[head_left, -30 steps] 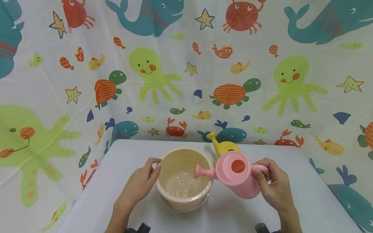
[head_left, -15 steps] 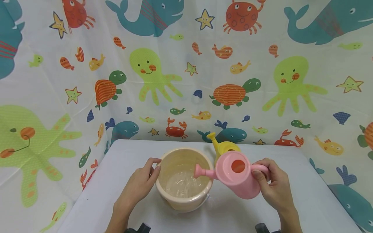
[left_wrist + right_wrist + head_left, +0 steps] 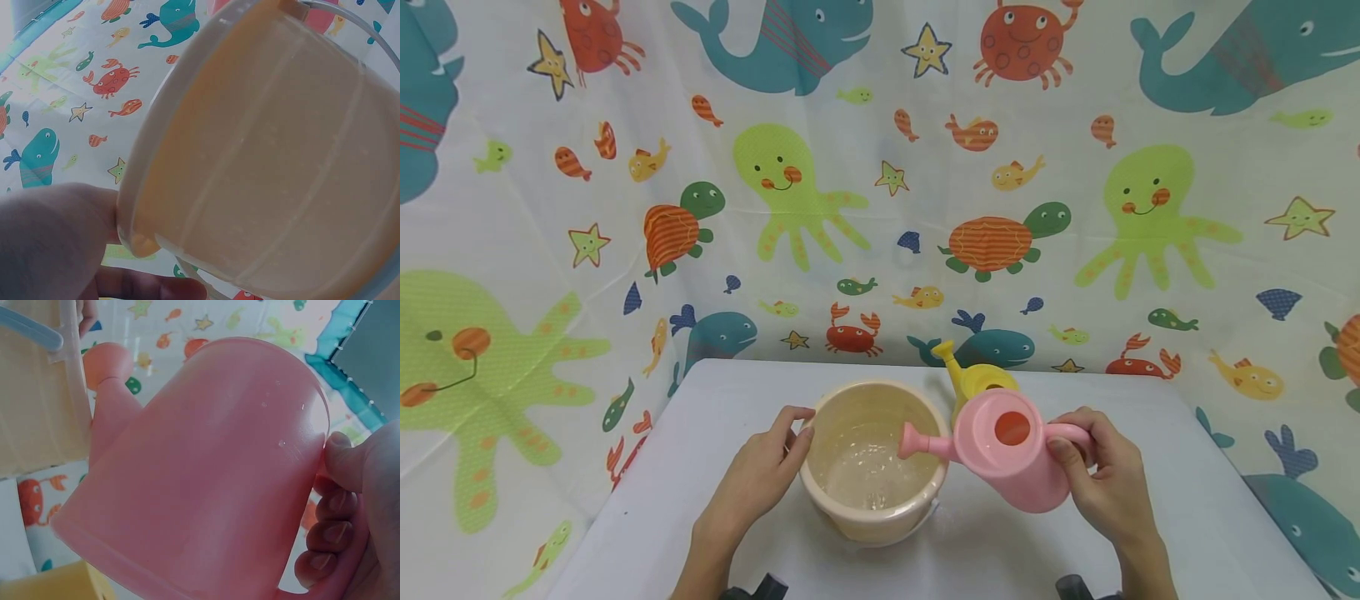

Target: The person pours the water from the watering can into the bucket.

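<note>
A cream bucket [image 3: 880, 523] stands on the white table with clear, rippled water [image 3: 867, 473] inside. My left hand [image 3: 758, 473] grips its rim at the left, the fingers and thumb against the edge. On the right, my right hand [image 3: 1108, 475] holds a pink watering can [image 3: 1011, 475] by its handle, fingers curled round it in the right wrist view. The can tilts left, and its spout reaches over the bucket's right rim. The left wrist view shows the bucket's outer wall [image 3: 281, 162] and part of my left hand [image 3: 56, 244].
Behind the pink can stands a yellow watering can [image 3: 988, 379], partly hidden. A curtain [image 3: 880, 208] printed with sea animals hangs behind and beside the white table [image 3: 647, 508]. The bucket's pale handle [image 3: 925, 523] hangs down at its right side.
The water in the bucket has grown calmer, with the larger splashes and bubbles shrinking to a small patch near the front. Both hands, the bucket and the pink watering can stay put.
</note>
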Demonstrator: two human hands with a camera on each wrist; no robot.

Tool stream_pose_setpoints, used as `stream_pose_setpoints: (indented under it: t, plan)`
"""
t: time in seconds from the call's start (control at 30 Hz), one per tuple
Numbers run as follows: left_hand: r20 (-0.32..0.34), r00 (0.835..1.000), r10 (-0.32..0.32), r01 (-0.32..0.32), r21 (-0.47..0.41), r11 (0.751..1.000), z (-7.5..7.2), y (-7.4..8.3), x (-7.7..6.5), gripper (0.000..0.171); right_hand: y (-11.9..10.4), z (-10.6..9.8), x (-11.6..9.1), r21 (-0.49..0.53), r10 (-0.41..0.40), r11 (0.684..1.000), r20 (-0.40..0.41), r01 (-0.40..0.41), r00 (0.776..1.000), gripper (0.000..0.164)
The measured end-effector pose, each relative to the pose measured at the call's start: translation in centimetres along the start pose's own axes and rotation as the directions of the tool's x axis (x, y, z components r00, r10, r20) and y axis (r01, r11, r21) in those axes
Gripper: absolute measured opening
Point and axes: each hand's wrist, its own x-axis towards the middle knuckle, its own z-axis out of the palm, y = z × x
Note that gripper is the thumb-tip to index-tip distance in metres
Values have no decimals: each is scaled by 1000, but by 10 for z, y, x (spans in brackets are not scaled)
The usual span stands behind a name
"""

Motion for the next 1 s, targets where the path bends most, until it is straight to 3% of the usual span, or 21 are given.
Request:
stream_pose_setpoints:
  t: [0.3,1.0]
  plan:
    - [1,1000,-1,1,1,1000,0,0,0,36,-1,0,0,-7,1,1000,-2,-1,1000,30]
    - [6,1000,0,0,4,1000,1,-2,1,36,0,1,0,2,-13,1000,-5,13,1000,24]
